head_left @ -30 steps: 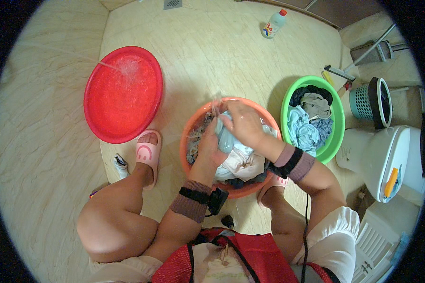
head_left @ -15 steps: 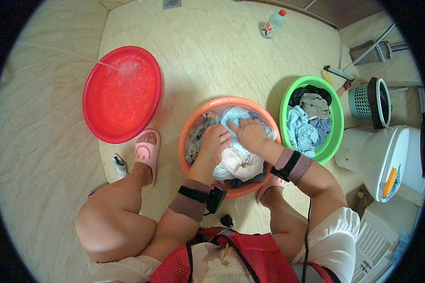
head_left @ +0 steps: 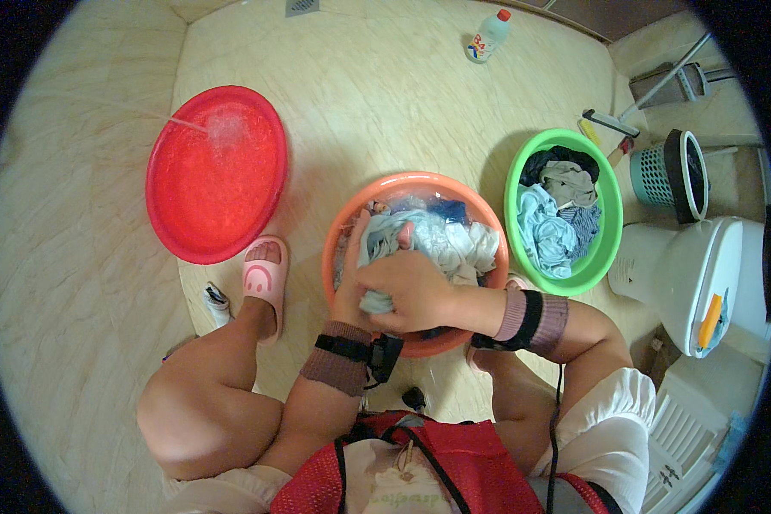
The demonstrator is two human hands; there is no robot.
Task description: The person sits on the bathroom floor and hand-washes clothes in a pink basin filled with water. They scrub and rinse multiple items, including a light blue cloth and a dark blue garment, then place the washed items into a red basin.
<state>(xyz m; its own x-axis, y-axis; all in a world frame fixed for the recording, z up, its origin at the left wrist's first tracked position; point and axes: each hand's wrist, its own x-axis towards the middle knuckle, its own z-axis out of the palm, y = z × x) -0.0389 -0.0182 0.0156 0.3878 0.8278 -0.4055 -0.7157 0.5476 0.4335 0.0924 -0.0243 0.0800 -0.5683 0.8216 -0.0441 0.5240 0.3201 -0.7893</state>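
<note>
An orange basin between my feet holds wet laundry and water. Inside it, a pale blue garment lies beside a whitish one. My right hand is closed over a bunch of pale blue cloth and crosses in front of my left hand. Some of that cloth pokes out below the right knuckles. Along the basin's left side my left hand has its visible fingers stretched out. Its palm and remaining fingers are hidden by the right hand.
Water streams into a red basin at the left. A green basin of clothes stands at the right, near a toilet and a teal basket. A bottle stands at the back; a squeegee leans far right.
My right hand has swung left and toward me, from lying spread on the laundry to closing on cloth over my left hand. My left hand has shifted left, and the laundry has been rearranged.
</note>
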